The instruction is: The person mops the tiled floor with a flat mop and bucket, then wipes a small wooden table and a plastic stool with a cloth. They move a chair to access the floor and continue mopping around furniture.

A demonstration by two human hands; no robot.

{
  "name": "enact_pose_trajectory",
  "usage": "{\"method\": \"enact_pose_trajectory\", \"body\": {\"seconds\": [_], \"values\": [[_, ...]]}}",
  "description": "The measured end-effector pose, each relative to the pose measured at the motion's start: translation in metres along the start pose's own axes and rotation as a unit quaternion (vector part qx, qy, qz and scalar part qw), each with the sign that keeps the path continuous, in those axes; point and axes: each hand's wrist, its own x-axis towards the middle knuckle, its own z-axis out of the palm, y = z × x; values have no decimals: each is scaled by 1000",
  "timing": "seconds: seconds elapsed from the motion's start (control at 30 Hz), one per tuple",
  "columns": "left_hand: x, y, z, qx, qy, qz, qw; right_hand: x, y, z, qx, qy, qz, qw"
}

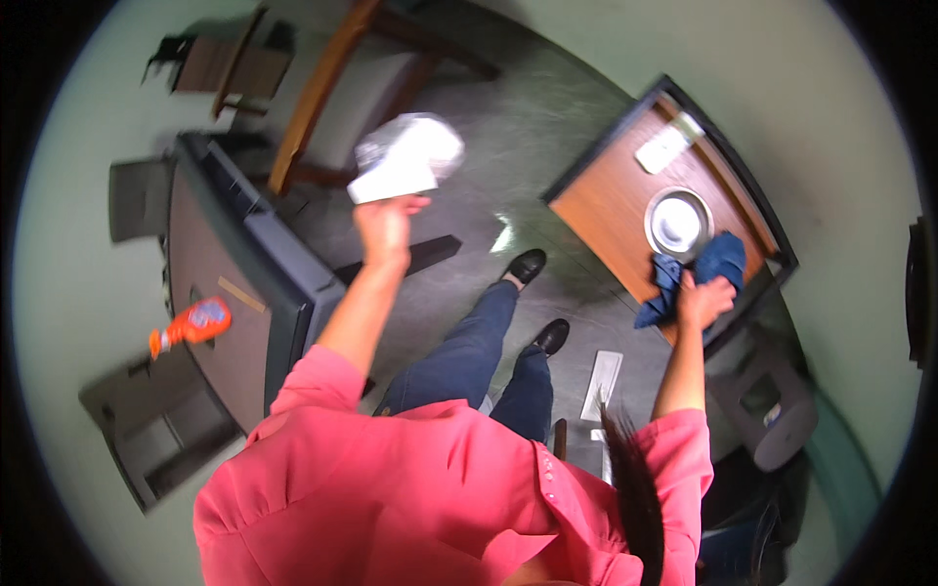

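Note:
My left hand [386, 228] is closed on the lower edge of a bright white object [414, 157], held up over the floor; glare hides what kind of thing it is. My right hand [705, 299] grips a blue cloth [722, 260] at the near edge of a small wooden table [601, 212] with a dark frame. Part of the cloth hangs to the left of my fingers. Beside the cloth, a round metal bowl [678, 222] stands on the tabletop. Farther back on it lies a white rectangular item [663, 149].
An orange spray bottle [198, 322] is on the dark-edged desk [220, 249] at the left. A wooden-framed chair [322, 95] stands beyond it. On the floor lies a white flat strip [602, 384]. A grey bin-like container [777, 410] is at the lower right.

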Motion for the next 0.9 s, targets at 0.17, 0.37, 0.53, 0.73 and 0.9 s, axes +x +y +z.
{"method": "enact_pose_trajectory", "body": {"seconds": [0.17,0.37,0.53,0.73,0.9], "values": [[-1,3,-242,23,342,-31,939,1,4,8,92,3,59,994],[-18,-37,-442,-5,421,-185,888,12,16,28,-64,-42,-28,997],[-30,-53,-383,235,503,-213,804,9,5,1,-83,-18,-22,996],[-41,19,-70,320,89,394,857,0,-8,-27,188,29,60,980],[-60,-40,189,293,-337,373,813,-4,-8,-27,205,24,65,976]]}}
